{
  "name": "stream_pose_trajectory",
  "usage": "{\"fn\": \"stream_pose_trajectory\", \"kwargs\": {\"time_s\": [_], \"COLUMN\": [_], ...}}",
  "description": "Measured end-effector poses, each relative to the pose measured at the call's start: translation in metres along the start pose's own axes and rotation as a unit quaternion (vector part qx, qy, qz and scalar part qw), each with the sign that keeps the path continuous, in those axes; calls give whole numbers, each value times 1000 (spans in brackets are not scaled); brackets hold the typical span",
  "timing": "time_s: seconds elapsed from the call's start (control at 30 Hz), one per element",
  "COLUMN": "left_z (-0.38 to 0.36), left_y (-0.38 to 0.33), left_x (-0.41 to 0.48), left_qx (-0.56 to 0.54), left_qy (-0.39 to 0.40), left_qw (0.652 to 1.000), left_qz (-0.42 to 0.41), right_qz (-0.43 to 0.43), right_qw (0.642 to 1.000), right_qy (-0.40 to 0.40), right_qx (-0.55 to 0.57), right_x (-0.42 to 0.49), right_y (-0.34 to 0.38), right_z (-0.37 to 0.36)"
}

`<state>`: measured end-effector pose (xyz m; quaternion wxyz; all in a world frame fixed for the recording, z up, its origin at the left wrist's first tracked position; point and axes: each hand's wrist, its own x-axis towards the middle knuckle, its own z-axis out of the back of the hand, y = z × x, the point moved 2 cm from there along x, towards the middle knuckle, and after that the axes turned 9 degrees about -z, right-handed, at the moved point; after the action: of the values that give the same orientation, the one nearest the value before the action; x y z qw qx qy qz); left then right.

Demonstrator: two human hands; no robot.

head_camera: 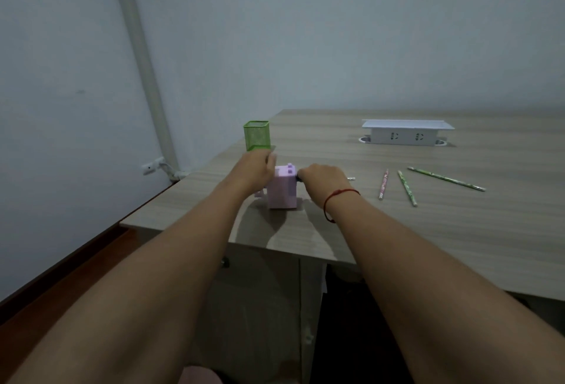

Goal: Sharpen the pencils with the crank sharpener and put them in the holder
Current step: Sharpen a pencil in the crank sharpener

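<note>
Fingers, left (270, 159): curled together against the top left corner of the pink sharpener (282, 189); the left hand (255, 166) grips its body there.
Fingers, right (305, 174): closed tight round a held pencil (351, 178). Only its butt end shows, poking out past the right hand (324, 178) toward the frame's right (the shaft is hidden in the fist).
Sharpener: upright on the counter (428, 230) at frame centre, between the two hands. The right knuckles sit at its upper right face beside a dark fitting; whether the pencil's tip is inside cannot be told.
Crank (259, 194): a pale pink stub low on the sharpener's left, under the left wrist, not held.
Holder (256, 136): green mesh, square, upright just above the left hand in the frame, near the counter's left edge.
Loose pencils: three lie flat to the right of the right hand, apart from one another. The pink pencil (383, 184) is nearest, then the short green pencil (407, 188), then the long green pencil (446, 179) slanting furthest right.
Around: a white socket box (406, 133) at the counter's upper right; a red cord (339, 195) on the right wrist; a pale pipe (143, 62) down the wall at upper left.
In the way: the left hand covers the sharpener's upper left side and the holder's lower edge.
</note>
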<state>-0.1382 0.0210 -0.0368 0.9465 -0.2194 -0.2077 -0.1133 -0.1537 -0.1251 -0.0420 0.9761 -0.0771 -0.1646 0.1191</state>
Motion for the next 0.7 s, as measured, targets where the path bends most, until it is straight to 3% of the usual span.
{"fn": "stream_pose_trajectory", "kwargs": {"time_s": [0.1, 0.23, 0.37, 0.7], "left_z": [-24, -37, -39, -39], "left_y": [-14, -10, -10, -7], "left_x": [-2, -8, -14, -7], "left_qx": [-5, -6, -7, -48], "left_qy": [24, -48, -72, -42], "left_qw": [999, 999, 997, 997], "left_qz": [-21, 12, 6, 33], "right_qz": [2, 33, 68, 92], "right_qw": [1000, 999, 995, 989], "right_qy": [-11, -23, -40, -75], "right_qx": [-11, -25, -57, -89], "right_x": [-2, -1, 5, -4], "right_y": [-2, -3, -5, -11], "right_z": [0, -1, 3, 6]}}
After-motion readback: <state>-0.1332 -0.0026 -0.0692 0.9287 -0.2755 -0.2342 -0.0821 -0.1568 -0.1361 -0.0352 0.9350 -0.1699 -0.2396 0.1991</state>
